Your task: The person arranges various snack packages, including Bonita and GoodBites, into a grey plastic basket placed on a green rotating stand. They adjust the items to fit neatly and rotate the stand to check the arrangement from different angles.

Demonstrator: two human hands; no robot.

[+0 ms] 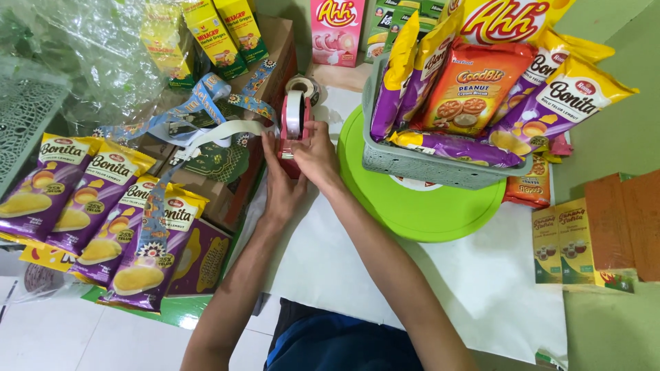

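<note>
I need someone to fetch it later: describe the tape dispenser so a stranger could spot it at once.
Start at the round lime-green tray under the grey basket of snack packs. Just left of its rim, both hands meet on a small pink tape dispenser holding a white roll upright. A separate loose tape roll lies flat behind it.

A pink tape dispenser [294, 130] is standing upright at the scene's far centre, carrying a white tape roll, just left of the green tray.
</note>
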